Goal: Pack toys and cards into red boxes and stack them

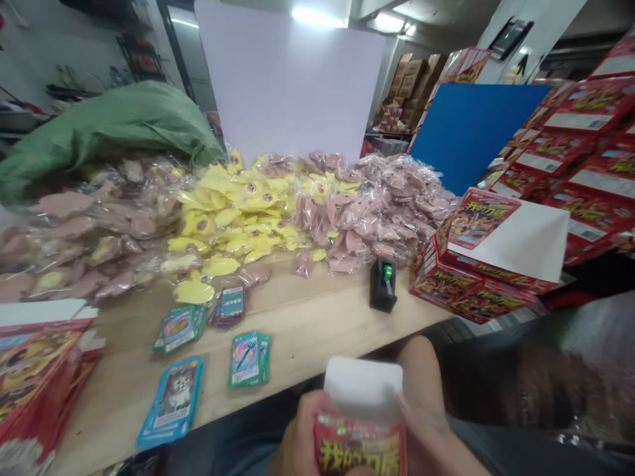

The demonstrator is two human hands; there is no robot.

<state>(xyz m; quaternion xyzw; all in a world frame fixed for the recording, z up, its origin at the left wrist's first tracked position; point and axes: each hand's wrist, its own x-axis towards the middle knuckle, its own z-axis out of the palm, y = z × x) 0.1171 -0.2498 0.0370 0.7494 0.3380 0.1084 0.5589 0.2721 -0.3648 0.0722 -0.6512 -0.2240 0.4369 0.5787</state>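
Note:
At the bottom of the view my left hand [301, 433] is wrapped round a small red card box [364, 436] with yellow lettering, its thumb across the front. The box's white top flap [364, 380] stands up and open. My right hand [421, 430] is closed against the right side of the box; its fingers are partly blurred. On the table lie stacks of cards: a blue-edged stack [173, 400], a green stack with a fork picture [249, 359], another green stack [180, 327] and a dark purple-edged stack [229, 306].
Bagged yellow pieces [238, 211] and bagged pink pieces [387, 205] are heaped along the back. A black tape dispenser [383, 284] stands near red display boxes [461, 284]. Flattened red cartons [40, 377] lie at the left. A blue board [471, 132] stands at the right.

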